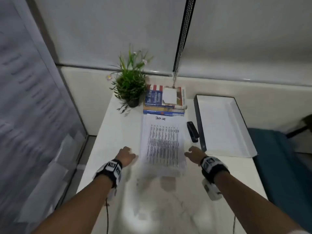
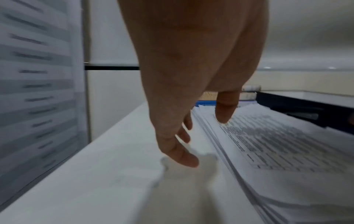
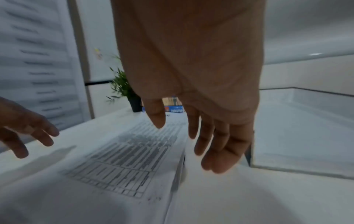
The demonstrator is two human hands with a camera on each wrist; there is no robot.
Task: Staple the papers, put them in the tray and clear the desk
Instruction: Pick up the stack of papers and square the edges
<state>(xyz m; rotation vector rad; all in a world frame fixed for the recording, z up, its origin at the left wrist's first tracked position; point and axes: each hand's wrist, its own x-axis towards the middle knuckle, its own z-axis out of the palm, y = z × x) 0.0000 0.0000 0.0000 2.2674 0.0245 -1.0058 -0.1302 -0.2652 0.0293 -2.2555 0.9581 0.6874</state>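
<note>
A stack of printed papers [image 1: 163, 142] lies flat in the middle of the white desk [image 1: 118, 132], its sheets slightly fanned along the left edge [image 2: 226, 145]. My left hand [image 1: 126, 155] hovers just left of the stack with relaxed fingers [image 2: 184, 157], holding nothing. My right hand [image 1: 194, 153] hovers at the stack's right edge, fingers [image 3: 216, 151] loosely extended and empty. A black stapler [image 1: 192, 131] lies on the desk between the papers and the tray. The white tray [image 1: 222, 127] with a dark rim sits at the right, a sheet inside.
A potted green plant [image 1: 130, 85] stands at the back of the desk. Beside it lies a pile of books [image 1: 164, 100] with a white card on top. A frosted glass partition [image 1: 33, 98] runs along the left. A teal seat [image 1: 278, 157] is at the right.
</note>
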